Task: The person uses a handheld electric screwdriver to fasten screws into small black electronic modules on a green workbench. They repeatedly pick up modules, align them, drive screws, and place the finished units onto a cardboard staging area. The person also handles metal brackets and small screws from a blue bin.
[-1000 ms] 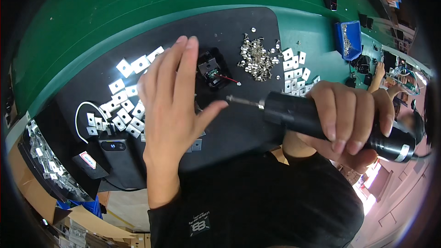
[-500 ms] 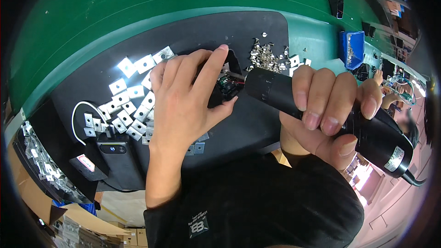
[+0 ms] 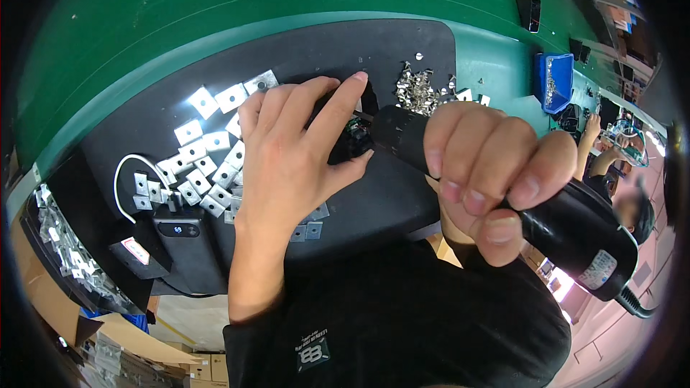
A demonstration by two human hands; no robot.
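My left hand (image 3: 286,133) is closed round a small black housing (image 3: 339,149), its fingers over the far side and its thumb on the near edge. Part of a circuit board (image 3: 357,128) shows inside the housing; the rest is hidden under my hand. My right hand (image 3: 496,162) wraps round a black electric screwdriver (image 3: 578,233), which lies slanted with its nose right against the housing's open side. The bit's tip is out of sight. Beyond the nose lies a pile of silvery screws (image 3: 415,91). Square metal plates with holes (image 3: 204,165) are scattered left of my left hand.
A black power bank (image 3: 185,248) with a white cable (image 3: 121,179) stands at the left of the black mat (image 3: 316,43). Further left is a tray of metal parts (image 3: 72,259). At right are a blue bin (image 3: 566,90) of small parts and another person's hand (image 3: 593,128).
The screwdriver has moved left, its nose now closer against the housing, and the bit that showed before is covered. My right hand has moved with it. My left hand stays almost in place.
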